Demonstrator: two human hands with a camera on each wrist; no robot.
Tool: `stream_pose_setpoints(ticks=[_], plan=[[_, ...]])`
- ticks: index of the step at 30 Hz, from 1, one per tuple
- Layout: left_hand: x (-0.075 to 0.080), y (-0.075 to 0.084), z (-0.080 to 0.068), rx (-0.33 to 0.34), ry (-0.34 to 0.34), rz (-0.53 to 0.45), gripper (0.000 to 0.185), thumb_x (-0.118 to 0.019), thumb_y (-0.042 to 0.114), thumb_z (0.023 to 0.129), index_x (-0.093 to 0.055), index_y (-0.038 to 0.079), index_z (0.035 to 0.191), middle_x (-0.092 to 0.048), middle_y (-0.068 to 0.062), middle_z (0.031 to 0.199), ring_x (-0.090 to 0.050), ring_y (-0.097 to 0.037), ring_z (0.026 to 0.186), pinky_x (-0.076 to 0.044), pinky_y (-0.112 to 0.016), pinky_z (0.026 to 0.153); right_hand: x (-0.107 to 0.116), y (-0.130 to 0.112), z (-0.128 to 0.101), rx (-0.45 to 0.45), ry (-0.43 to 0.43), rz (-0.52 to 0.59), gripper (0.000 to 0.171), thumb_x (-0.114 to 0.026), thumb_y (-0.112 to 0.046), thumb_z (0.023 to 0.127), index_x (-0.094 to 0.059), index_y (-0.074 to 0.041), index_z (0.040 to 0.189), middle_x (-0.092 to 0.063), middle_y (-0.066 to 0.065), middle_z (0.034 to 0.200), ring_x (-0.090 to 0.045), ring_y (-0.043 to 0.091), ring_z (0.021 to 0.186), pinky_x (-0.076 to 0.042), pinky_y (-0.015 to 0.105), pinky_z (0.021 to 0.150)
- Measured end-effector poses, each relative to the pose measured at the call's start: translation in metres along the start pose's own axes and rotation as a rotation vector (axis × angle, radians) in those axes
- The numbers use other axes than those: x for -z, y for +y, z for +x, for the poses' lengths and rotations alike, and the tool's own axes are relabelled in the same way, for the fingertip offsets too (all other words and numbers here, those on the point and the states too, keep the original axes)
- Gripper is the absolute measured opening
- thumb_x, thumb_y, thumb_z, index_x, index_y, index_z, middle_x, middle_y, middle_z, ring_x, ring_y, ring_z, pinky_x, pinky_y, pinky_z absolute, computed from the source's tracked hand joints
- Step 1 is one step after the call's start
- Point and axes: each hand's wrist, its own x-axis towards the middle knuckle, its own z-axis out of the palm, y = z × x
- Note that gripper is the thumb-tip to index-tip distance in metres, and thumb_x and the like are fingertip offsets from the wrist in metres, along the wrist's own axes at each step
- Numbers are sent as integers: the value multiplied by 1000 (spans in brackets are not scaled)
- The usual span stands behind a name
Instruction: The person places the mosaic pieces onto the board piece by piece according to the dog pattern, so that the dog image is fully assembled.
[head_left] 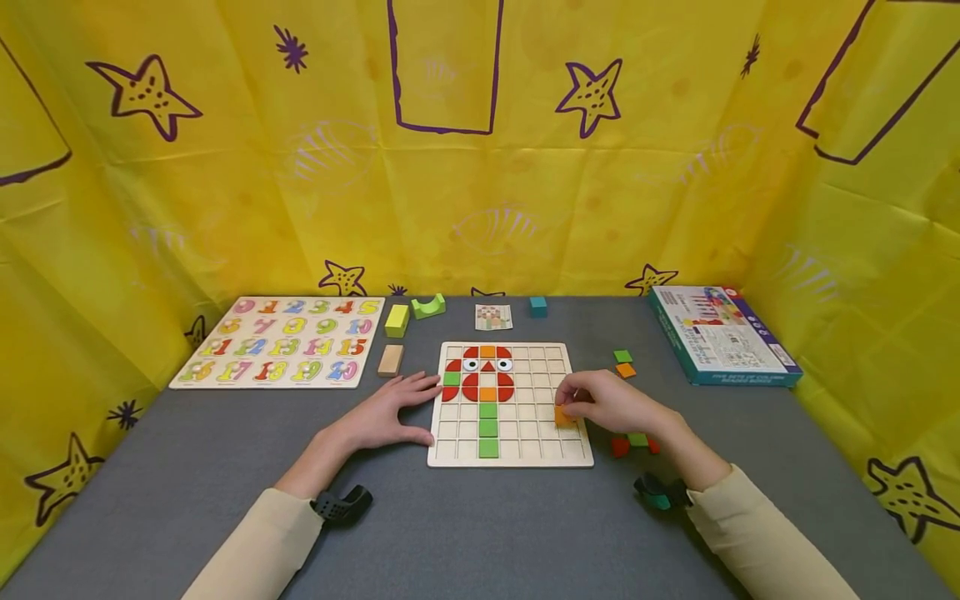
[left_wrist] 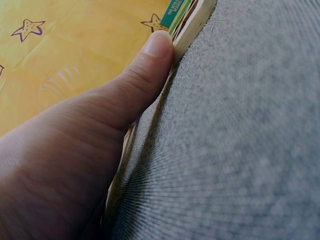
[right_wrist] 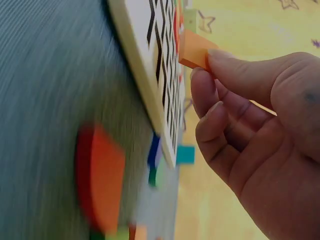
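Note:
A wooden grid board (head_left: 532,450) lies at the middle of the table. Red, green and orange tiles and two eye tiles fill part of its left half, with a column of green tiles (head_left: 488,427) below. My right hand (head_left: 606,398) pinches an orange square tile (head_left: 562,417) between thumb and fingers, over the board's right side. In the right wrist view the orange tile (right_wrist: 194,49) is tilted, above the board's surface. My left hand (head_left: 386,412) lies with spread fingers at the board's left edge; its thumb (left_wrist: 145,70) touches the side.
Loose tiles, among them a green one (head_left: 622,357) and a red one (head_left: 620,447), lie right of the board. Behind it are a picture card (head_left: 492,317) and a blue cube (head_left: 537,307). A number board (head_left: 273,342), several blocks (head_left: 397,321) and a box (head_left: 723,342) stand around.

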Motion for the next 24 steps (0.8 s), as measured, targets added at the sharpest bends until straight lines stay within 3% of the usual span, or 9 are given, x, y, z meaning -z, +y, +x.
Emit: stream_pose_setpoints(ticks=[14,24], plan=[[-1,-1,-1,-9,10,-5,91,-77,58,82,-47,9,152,-35,-8,161,-21,-37,150,-11,-58,120,-31,-22,51,82,-12,3,7,-70,-5,96,-69,-11,100,-64,-7,88,-56,13,82,-52,30,76],[-1,-1,0,-15,11,-4,91,-78,58,82,-47,9,152,-35,-8,161,-21,-37,150,-11,-58,120,-39,-29,65,22,-6,-35,6,-71,-5,94,-69,-10,97,-63,-7,85,-57,13,80,-51,30,78]])
